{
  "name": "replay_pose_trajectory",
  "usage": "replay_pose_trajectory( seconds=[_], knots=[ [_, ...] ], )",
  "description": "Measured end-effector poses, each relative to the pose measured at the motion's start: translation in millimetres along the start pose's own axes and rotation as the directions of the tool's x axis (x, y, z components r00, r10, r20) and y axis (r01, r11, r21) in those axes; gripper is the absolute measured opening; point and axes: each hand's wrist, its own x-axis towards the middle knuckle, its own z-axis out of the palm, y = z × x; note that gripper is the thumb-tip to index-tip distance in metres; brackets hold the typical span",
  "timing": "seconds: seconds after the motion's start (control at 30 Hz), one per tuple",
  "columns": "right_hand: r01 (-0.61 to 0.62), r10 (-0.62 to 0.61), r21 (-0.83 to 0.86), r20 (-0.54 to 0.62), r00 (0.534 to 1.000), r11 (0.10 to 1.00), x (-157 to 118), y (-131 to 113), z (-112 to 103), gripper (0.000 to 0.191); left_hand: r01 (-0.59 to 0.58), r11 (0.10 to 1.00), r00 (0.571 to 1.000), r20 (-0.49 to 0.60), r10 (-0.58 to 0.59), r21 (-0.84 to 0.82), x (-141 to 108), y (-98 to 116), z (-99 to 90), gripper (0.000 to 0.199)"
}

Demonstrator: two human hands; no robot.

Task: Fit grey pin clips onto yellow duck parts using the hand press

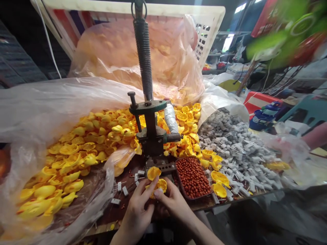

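Note:
Both hands meet at the bench's front edge, just before the base of a dark metal hand press (152, 136). My left hand (139, 206) is closed on a hollow yellow plastic shell (154, 173), its fingers partly covering it. Fingers and thumb of my right hand (172, 197) pinch a second yellow shell piece (162, 184), close against the first. Whether the two pieces are joined cannot be made out. Right of the hands sits a tray of small red-brown beads (193, 177). Some small grey blocks with wire pins (125, 191) lie left of the hands.
Yellow shells (89, 136) are heaped on plastic sheeting behind and left of the press. A pile of grey blocks (230, 146) spreads to the right. Behind stands a white crate (212, 34) with a plastic bag. A blurred green fan (293, 34) and a blue jug (264, 115) are at right.

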Motion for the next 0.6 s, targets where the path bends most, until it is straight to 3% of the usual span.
replay_pose_trajectory(
  seconds=[0.07, 0.13, 0.2, 0.27, 0.3, 0.37, 0.5, 0.6],
  knots=[
    [0.050, -0.082, -0.343, -0.079, 0.994, 0.938, 2.5, -8.7, -20.0, 0.027, 0.107, 0.991, 0.989, -0.089, -0.114, -0.086, -1.2, -5.6, -2.4, 0.042],
    [0.034, -0.223, -0.714, -0.173, 0.959, 0.700, 9.3, -18.5, -45.7, 0.013, 0.279, 0.928, 0.930, -0.174, -0.325, -0.246, -1.2, -12.4, -4.5, 0.032],
    [-0.042, -0.307, -0.914, -0.179, 0.935, 0.404, 18.3, -25.5, -67.5, 0.017, 0.438, 0.767, 0.808, -0.168, -0.564, -0.470, 0.4, -17.4, -5.2, 0.038],
    [-0.069, -0.273, -0.972, -0.131, 0.953, 0.223, 26.7, -28.1, -78.9, 0.021, 0.518, 0.562, 0.679, -0.090, -0.729, -0.645, 3.2, -18.5, -4.1, 0.047],
    [-0.066, -0.246, -0.982, -0.109, 0.963, 0.178, 29.8, -28.0, -80.7, 0.022, 0.530, 0.482, 0.631, -0.055, -0.774, -0.698, 4.9, -17.5, -3.3, 0.048],
    [-0.062, -0.216, -0.989, -0.090, 0.972, 0.133, 33.2, -26.7, -79.1, 0.024, 0.526, 0.387, 0.580, -0.013, -0.815, -0.757, 8.8, -13.1, -2.0, 0.048],
    [-0.100, -0.208, -0.988, -0.123, 0.970, 0.115, 32.1, -27.9, -76.1, 0.021, 0.511, 0.309, 0.552, 0.031, -0.833, -0.802, 16.7, -2.9, -2.3, 0.049],
    [-0.144, -0.144, -0.984, -0.159, 0.977, 0.107, 29.5, -35.2, -81.3, 0.019, 0.509, 0.304, 0.552, 0.035, -0.833, -0.805, 20.2, 0.0, -2.8, 0.049]
  ],
)
